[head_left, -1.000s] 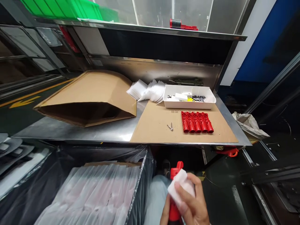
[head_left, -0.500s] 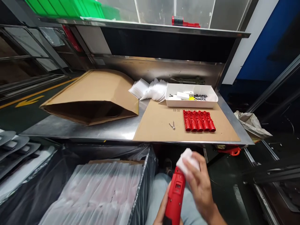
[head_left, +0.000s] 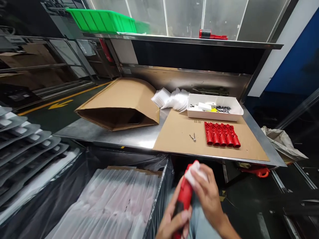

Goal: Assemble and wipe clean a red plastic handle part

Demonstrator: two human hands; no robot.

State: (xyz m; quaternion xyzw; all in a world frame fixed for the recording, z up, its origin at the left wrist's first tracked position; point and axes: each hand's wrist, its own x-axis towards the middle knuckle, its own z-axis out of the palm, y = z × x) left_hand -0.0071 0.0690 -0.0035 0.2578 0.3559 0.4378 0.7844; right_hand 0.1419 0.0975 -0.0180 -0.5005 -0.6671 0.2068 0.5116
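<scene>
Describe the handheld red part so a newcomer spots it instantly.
In front of the metal bench, right of the plastic-lined bin, the left hand grips the red part. The right hand holds a white wad at the part's upper end. Unlike the red row on the cardboard, this one is held and partly black.

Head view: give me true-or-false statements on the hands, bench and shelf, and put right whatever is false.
1. The left hand's grip is around a red part. True.
2. The right hand's grip is empty. False: the right hand's grip holds a white pad.
3. The red pieces lie in a row on the cardboard sheet. True.
4. The green bin stands on the floor. False: the green bin is on the shelf.
5. The white tray stands behind the red pieces. True.
</scene>
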